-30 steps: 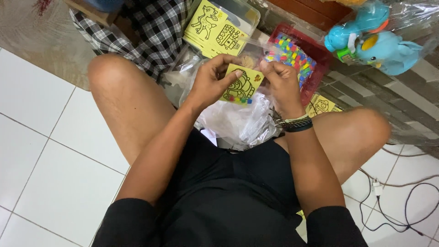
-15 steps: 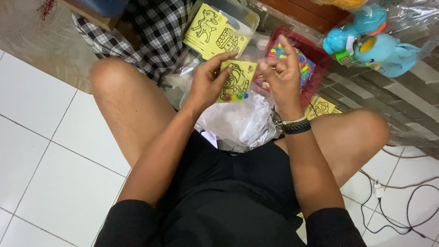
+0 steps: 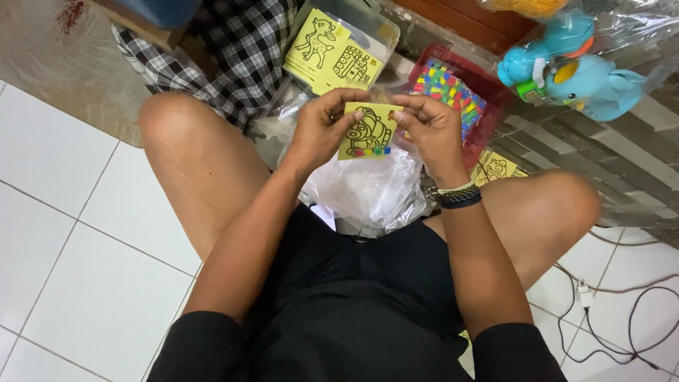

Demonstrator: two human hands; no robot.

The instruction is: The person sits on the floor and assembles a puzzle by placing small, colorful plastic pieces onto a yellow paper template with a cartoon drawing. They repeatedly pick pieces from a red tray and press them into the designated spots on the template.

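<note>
I sit cross-legged on the floor and hold a small yellow card (image 3: 368, 131) with a black line drawing and a row of coloured squares. My left hand (image 3: 322, 127) pinches its left edge between thumb and fingers. My right hand (image 3: 431, 127), with a dark band at the wrist, grips its top right corner. Under the card lies a crumpled clear plastic bag (image 3: 368, 191) between my knees.
A clear box (image 3: 385, 32) with a stack of yellow picture cards (image 3: 329, 49) stands ahead. A red tray (image 3: 495, 95) of small coloured pieces sits to its right, blue toys (image 3: 580, 74) in plastic beyond. Another yellow card (image 3: 495, 168) lies by my right knee. Cables (image 3: 622, 311) trail at right.
Both hands have lifted the yellow card slightly and turned it flatter toward me. My right hand, which had its fingers raised, now pinches the card's corner.
</note>
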